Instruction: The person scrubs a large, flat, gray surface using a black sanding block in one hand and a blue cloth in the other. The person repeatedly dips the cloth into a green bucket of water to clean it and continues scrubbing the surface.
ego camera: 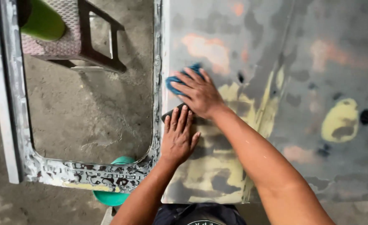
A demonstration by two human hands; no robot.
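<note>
Hands pressed flat on a patched car door

Fingers of the right hand (198,92) lie spread over a blue pad (176,81), pinning it against the sanded door panel (300,75) close to the panel's left edge. The pad shows only as a blue rim past the fingertips, so the hand is not closed round it but laid wide on top, which would put the pressure across the whole pad rather than at one point. Just below, the left hand (178,135) rests palm down with fingers together and extended, its tips on a small dark block (172,112) that lies on the same panel, touching the right wrist area. Neither hand grips; both press.

The panel is a patchwork of grey primer, yellow filler and pinkish bare spots, lying flat and facing up, which suits flat-handed work. To its left the window frame (88,173) of the door, its paint scraped and mottled, leaves an opening through which the concrete floor (88,112) shows. Under the frame's lower rail sits a teal tub (113,196), partly hidden. At upper left stands a stool (79,37) with a woven seat, and a green cylinder (44,21) lies on it.
</note>
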